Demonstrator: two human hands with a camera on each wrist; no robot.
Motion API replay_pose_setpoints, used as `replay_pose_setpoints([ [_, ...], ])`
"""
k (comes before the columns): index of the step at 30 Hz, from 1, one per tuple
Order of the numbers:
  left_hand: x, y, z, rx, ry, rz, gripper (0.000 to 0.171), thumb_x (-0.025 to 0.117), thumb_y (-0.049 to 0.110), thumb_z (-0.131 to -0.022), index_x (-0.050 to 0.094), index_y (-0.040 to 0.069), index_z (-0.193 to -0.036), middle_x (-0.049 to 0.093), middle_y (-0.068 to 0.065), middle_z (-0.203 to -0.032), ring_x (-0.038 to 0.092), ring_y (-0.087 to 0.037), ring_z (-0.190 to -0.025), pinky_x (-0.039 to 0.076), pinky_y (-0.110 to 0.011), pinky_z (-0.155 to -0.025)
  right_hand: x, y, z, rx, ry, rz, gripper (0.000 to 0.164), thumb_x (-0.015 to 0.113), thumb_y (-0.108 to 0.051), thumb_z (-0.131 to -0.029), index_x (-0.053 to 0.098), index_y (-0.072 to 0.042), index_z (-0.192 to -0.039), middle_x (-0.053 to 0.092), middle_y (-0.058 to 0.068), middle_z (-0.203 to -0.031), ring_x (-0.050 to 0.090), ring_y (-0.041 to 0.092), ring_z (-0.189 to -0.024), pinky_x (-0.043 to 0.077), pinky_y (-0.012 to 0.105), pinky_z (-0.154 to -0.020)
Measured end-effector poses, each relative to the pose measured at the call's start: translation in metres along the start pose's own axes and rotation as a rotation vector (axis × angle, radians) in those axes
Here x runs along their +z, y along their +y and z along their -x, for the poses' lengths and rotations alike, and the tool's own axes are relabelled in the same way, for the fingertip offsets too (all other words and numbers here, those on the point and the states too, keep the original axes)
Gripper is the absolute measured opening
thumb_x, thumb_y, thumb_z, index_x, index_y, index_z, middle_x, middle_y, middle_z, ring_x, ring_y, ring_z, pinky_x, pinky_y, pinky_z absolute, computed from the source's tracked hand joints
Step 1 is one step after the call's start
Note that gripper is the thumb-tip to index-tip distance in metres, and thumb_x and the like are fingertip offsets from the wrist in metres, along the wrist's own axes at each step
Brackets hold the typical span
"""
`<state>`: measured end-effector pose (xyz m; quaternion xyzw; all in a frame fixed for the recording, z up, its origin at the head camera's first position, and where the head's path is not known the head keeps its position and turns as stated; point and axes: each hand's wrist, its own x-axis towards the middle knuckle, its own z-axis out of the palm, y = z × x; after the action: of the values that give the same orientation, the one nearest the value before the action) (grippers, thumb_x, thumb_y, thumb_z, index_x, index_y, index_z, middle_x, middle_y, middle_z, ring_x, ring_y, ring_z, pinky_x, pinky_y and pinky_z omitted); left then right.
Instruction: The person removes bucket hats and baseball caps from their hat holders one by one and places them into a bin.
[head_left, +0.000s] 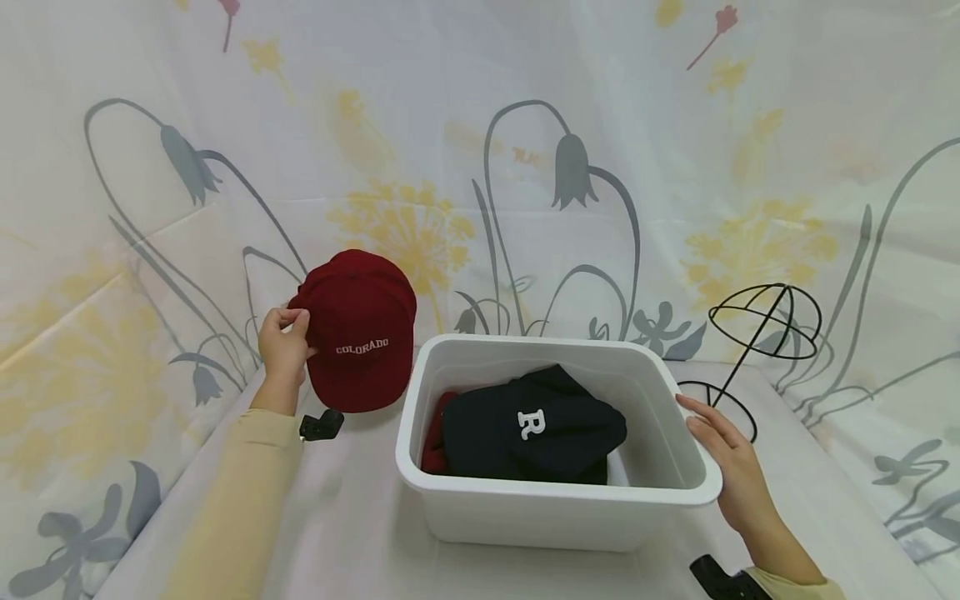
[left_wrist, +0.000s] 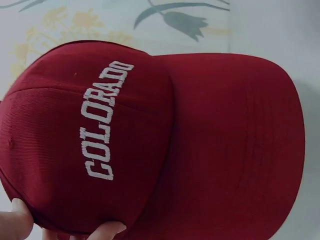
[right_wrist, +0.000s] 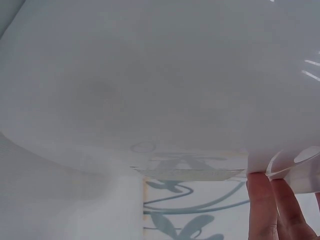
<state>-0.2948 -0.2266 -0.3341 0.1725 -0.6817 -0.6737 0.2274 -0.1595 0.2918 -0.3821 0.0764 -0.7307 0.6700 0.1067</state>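
My left hand point(head_left: 283, 354) pinches the side edge of a dark red baseball cap point(head_left: 360, 308) with "COLORADO" in white letters. The cap is held up left of a white plastic bin point(head_left: 540, 517), its brim pointing downward. In the left wrist view, the thumb and fingertips point(left_wrist: 107, 231) grip the crown's edge. Against the bin's right rim rest the nearly straight fingers of my right hand point(head_left: 735, 475); the right wrist view has its fingertips point(right_wrist: 260, 187) touching the outer wall. Inside the bin lies a black cap point(head_left: 487, 429) with a white "R", partly covering something dark red point(head_left: 435, 442).
Behind the bin on the right stands a black wire hat stand point(head_left: 765, 321), its base partly hidden by the bin and right hand. A white cloth covers the table point(head_left: 352, 517). Flower-printed curtains point(head_left: 420, 125) enclose the back and both sides.
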Motion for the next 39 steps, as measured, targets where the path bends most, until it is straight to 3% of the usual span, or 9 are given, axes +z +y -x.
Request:
replay_pose_setpoints([
  [10, 0.002, 0.021, 0.006, -0.009, -0.017, -0.002, 0.009, 0.052, 0.019, -0.095, 0.052, 0.019, -0.086, 0.039, 0.003, -0.100, 0.047, -0.016, -0.071, 0.050, -0.024, -0.049, -0.001, 0.000, 0.001, 0.005, 0.001, 0.012, 0.034, 0.046, -0.018, -0.099, 0.051, -0.014, -0.133, 0.060, -0.008, -0.106, 0.060, 0.006, -0.091, 0.052, 0.024, -0.066],
  [20, 0.007, 0.043, 0.010, -0.042, -0.027, 0.018, 0.010, 0.051, 0.021, -0.096, 0.048, 0.020, -0.086, 0.039, 0.004, -0.096, 0.045, -0.013, -0.081, 0.050, -0.024, -0.048, -0.001, 0.000, 0.002, -0.001, 0.000, 0.018, 0.035, 0.045, -0.018, -0.099, 0.050, -0.014, -0.133, 0.059, -0.009, -0.106, 0.060, 0.006, -0.091, 0.052, 0.024, -0.066],
  [27, 0.009, 0.055, 0.012, -0.001, -0.020, -0.012, 0.007, 0.052, 0.022, -0.095, 0.049, 0.019, -0.090, 0.039, 0.005, -0.097, 0.046, -0.013, -0.073, 0.049, -0.021, -0.047, -0.001, 0.000, 0.002, 0.012, 0.000, 0.014, 0.035, 0.046, -0.019, -0.099, 0.050, -0.014, -0.133, 0.060, -0.009, -0.105, 0.060, 0.006, -0.090, 0.052, 0.024, -0.066],
  [39, 0.021, 0.079, 0.016, 0.037, -0.049, 0.029, 0.010, 0.051, 0.020, -0.096, 0.049, 0.011, -0.099, 0.038, 0.004, -0.100, 0.047, -0.019, -0.093, 0.051, -0.022, -0.052, -0.001, 0.000, 0.001, 0.016, -0.005, 0.015, 0.035, 0.045, -0.019, -0.099, 0.050, -0.015, -0.133, 0.059, -0.009, -0.106, 0.059, 0.006, -0.091, 0.052, 0.024, -0.067],
])
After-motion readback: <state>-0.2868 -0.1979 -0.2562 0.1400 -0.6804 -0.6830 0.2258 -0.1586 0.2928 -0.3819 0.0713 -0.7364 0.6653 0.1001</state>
